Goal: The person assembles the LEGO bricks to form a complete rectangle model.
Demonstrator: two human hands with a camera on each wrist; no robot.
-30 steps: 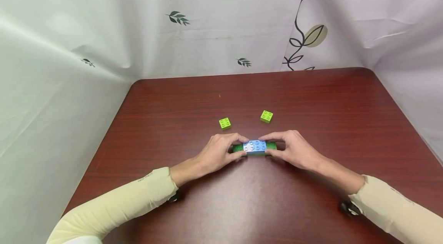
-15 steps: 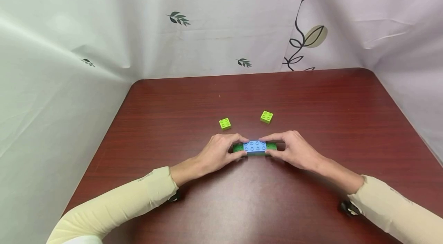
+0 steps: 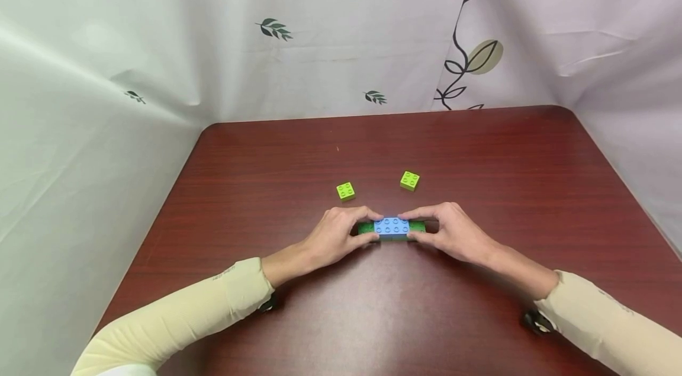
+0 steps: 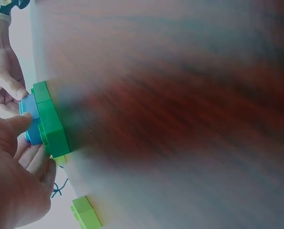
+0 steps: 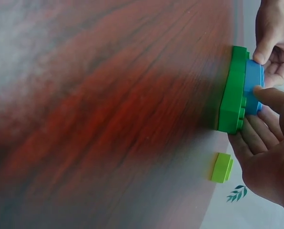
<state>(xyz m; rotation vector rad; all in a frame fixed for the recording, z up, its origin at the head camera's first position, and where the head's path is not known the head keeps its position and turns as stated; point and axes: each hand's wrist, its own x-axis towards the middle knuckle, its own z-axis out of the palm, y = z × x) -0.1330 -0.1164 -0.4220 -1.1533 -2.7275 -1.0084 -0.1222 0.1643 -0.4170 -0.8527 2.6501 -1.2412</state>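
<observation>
A blue building brick (image 3: 391,226) with two rows of studs sits across the middle of two dark green bricks (image 4: 53,124) laid end to end on the table. My left hand (image 3: 333,237) pinches the blue brick's left end, thumb on the near side and a finger on the far side. At its right end my right hand (image 3: 458,231) pinches it the same way. In the right wrist view the green bricks (image 5: 233,90) lie flat on the tabletop, with the blue brick (image 5: 253,86) on their studs.
Behind the hands lie two small lime green bricks, the left one (image 3: 346,190) nearer and the right one (image 3: 409,180) slightly farther off. The dark red wooden table (image 3: 341,317) ends at a white patterned sheet (image 3: 330,68) behind and at the sides.
</observation>
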